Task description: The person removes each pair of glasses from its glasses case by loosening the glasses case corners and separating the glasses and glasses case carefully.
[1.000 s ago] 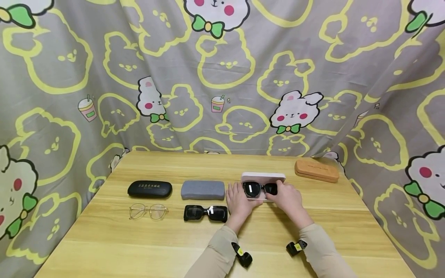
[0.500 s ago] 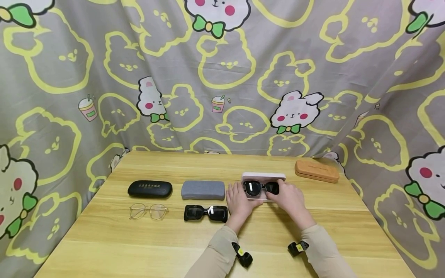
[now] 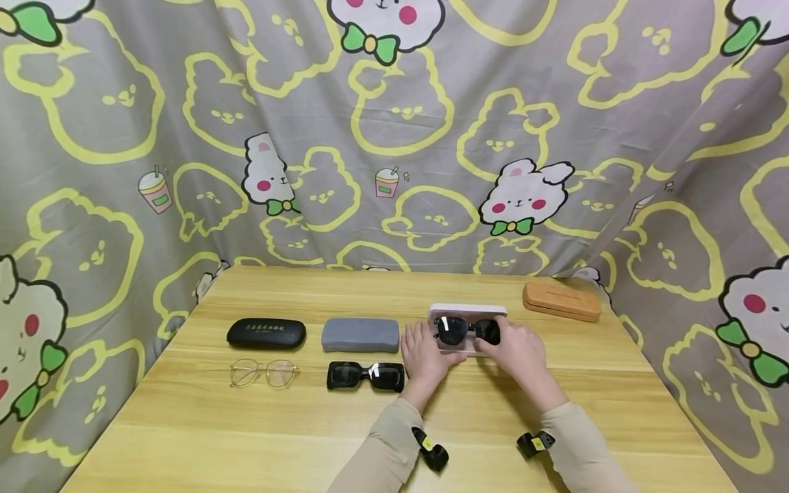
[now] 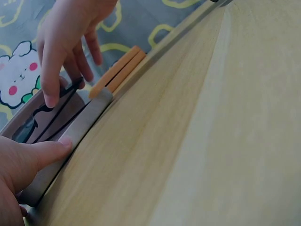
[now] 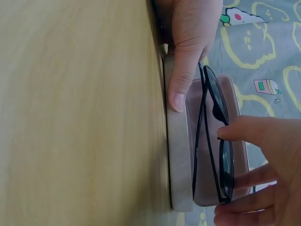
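Note:
An opened pale glasses case point(image 3: 468, 309) stands on the table with its lid raised at the back. My left hand point(image 3: 424, 352) grips the case's left end, the thumb along its front wall. With thumb and fingers, my right hand point(image 3: 518, 348) pinches a pair of black sunglasses point(image 3: 453, 331) near the right lens. In the right wrist view the sunglasses point(image 5: 226, 162) are at the case's opening, their temples folded and crossed. The pinkish lining of the case point(image 5: 202, 188) shows behind them.
Left of the case lie a grey glasses case point(image 3: 360, 335) and black rectangular sunglasses point(image 3: 365, 376). Farther left are a black glasses case point(image 3: 266, 333) and thin-framed glasses point(image 3: 264, 374). An orange-brown glasses case point(image 3: 561, 302) lies at the back right, before a patterned curtain point(image 3: 419, 157).
My right hand has shifted slightly right, and the pinched sunglasses have moved right and a little upward with it. The left hand stays in place on the case.

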The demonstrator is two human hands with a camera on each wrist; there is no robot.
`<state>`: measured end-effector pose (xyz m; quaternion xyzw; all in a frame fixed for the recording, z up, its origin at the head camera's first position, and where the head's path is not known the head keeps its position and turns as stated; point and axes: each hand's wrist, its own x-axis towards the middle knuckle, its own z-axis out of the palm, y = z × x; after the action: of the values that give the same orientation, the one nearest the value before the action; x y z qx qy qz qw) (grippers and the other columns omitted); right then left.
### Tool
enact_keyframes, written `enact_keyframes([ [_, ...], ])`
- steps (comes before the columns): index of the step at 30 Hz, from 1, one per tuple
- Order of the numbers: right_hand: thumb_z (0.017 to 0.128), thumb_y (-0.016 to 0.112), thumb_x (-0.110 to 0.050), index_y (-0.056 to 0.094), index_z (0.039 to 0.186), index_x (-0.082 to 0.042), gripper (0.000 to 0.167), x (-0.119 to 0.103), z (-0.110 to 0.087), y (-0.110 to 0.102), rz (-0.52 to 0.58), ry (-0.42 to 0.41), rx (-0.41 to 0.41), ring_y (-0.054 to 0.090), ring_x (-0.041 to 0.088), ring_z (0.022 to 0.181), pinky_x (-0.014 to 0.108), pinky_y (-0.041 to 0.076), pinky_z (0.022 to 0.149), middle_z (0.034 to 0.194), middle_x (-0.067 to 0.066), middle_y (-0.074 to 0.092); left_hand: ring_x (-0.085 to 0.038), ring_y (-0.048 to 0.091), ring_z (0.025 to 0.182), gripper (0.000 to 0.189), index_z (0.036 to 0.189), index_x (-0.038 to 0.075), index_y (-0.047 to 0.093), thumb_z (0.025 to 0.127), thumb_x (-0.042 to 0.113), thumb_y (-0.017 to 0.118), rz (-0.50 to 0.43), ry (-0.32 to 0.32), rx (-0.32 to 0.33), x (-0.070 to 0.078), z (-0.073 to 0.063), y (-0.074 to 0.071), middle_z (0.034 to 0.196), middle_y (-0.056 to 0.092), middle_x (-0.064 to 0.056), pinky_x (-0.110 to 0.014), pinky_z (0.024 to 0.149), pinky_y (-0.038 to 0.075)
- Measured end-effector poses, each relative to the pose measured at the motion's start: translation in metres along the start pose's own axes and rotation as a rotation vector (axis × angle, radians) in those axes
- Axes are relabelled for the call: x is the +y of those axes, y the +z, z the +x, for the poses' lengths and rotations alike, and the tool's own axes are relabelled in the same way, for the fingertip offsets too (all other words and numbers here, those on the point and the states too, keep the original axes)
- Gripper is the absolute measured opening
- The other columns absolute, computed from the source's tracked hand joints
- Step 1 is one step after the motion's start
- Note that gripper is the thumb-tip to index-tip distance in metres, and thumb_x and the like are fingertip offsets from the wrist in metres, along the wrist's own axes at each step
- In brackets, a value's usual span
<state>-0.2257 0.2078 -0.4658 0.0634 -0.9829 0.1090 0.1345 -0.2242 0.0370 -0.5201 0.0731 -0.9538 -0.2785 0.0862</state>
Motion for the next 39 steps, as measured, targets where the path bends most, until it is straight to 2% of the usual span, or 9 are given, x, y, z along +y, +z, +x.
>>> enact_keyframes([
  [8,0.080,0.072,-0.048,0.061,0.120,-0.003,0.062,0.002,-0.002,-0.006,0.016,-0.007,0.013,0.065,0.037,0.072,0.047,0.049,0.055,0.091,0.024,0.070,-0.036,0.027,0.147,0.115,0.146,0.003,0.040,0.060,0.067,0.081,0.006,0.019,0.013,0.000,-0.001,-0.002,0.150,0.043,-0.012,-0.052,0.120,0.022],
  [12,0.081,0.071,-0.048,0.060,0.123,-0.003,0.063,0.003,-0.004,-0.009,0.017,-0.009,0.020,0.066,0.040,0.077,0.050,0.051,0.060,0.095,0.025,0.070,-0.037,0.029,0.146,0.113,0.145,0.002,0.042,0.060,0.067,0.081,0.007,0.031,0.029,0.000,-0.003,-0.003,0.148,0.045,-0.013,-0.052,0.119,0.024],
  [21,0.081,0.071,-0.047,0.058,0.129,-0.003,0.067,0.005,-0.010,-0.018,0.023,-0.003,0.044,0.065,0.045,0.094,0.056,0.052,0.072,0.108,0.027,0.069,-0.035,0.028,0.147,0.112,0.145,0.004,0.041,0.061,0.066,0.081,-0.008,0.018,0.018,0.001,-0.002,-0.002,0.149,0.044,-0.012,-0.051,0.120,0.022],
  [25,0.081,0.072,-0.046,0.059,0.128,-0.004,0.065,0.006,-0.013,-0.022,0.044,-0.005,0.058,0.065,0.046,0.098,0.058,0.051,0.076,0.110,0.027,0.069,-0.035,0.028,0.147,0.113,0.145,0.003,0.042,0.060,0.065,0.082,-0.011,0.015,0.017,0.000,-0.001,-0.001,0.149,0.045,-0.012,-0.051,0.120,0.021],
  [39,0.081,0.073,-0.043,0.060,0.123,-0.002,0.060,0.011,-0.027,-0.037,0.053,-0.015,0.074,0.065,0.045,0.095,0.057,0.050,0.073,0.107,0.026,0.070,-0.034,0.027,0.148,0.112,0.145,0.004,0.042,0.060,0.064,0.082,-0.022,0.011,0.019,-0.001,0.000,-0.001,0.149,0.045,-0.012,-0.050,0.121,0.022],
])
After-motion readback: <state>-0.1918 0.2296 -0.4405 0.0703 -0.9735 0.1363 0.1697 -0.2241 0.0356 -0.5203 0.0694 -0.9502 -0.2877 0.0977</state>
